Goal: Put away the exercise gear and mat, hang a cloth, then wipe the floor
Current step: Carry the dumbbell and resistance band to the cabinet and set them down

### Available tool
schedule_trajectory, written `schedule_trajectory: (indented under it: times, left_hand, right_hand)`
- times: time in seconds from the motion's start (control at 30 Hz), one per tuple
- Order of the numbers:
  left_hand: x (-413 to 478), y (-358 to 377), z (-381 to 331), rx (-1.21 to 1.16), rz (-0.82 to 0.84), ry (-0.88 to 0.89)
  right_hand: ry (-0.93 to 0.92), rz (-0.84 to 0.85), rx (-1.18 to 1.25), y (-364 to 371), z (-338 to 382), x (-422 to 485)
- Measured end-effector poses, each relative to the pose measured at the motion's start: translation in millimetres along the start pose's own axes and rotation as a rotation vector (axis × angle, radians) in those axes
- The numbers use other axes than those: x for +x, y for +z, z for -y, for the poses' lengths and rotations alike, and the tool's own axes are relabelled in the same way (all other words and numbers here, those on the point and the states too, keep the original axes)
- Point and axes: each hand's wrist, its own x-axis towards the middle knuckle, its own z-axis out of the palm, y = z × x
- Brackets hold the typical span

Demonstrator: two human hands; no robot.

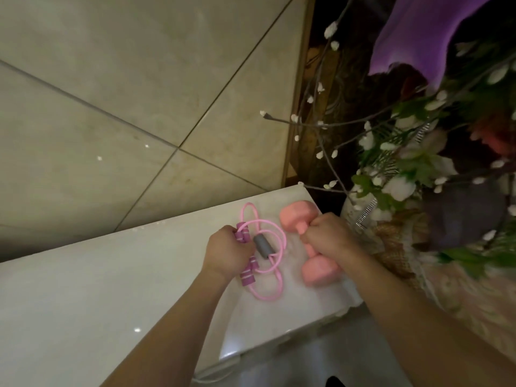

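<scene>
Hands [227, 250] [326, 236] round pink dumbbell [298, 216], looped band [261, 245]

we saw a dim, warm-toned scene. small specks of glare dotted the glossy desk [83, 303] and the floor [111, 79]. the flowers [405, 163] at the right edge were smeared with blur, and the wide lens bent straight lines near the borders.
</scene>
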Motion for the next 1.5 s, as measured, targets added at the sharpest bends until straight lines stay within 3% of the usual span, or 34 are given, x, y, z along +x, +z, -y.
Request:
schedule_trajectory:
  times: [0.63,0.97,1.17,1.3,1.5]
  left_hand:
    - [4,3,12,0.086,0.025,-0.068]
    - [-9,-14,3,0.265,0.03,0.073]
    - [-39,-49,-17,0.576,0.137,0.271]
    - [-67,-87,-40,0.617,0.169,0.332]
    - [-113,-153,-80,0.579,0.179,0.381]
  right_hand:
    - [-0.056,0.008,-0.077,5,-5,2]
    - [-0.171,-0.065,-0.259,-4,-8,-24]
    - [-0.237,-0.002,-0.449,-31,6,-74]
    - [-0.223,0.1,-0.522,-55,19,-108]
    - [-0.212,0.054,-0.518,-103,59,-168]
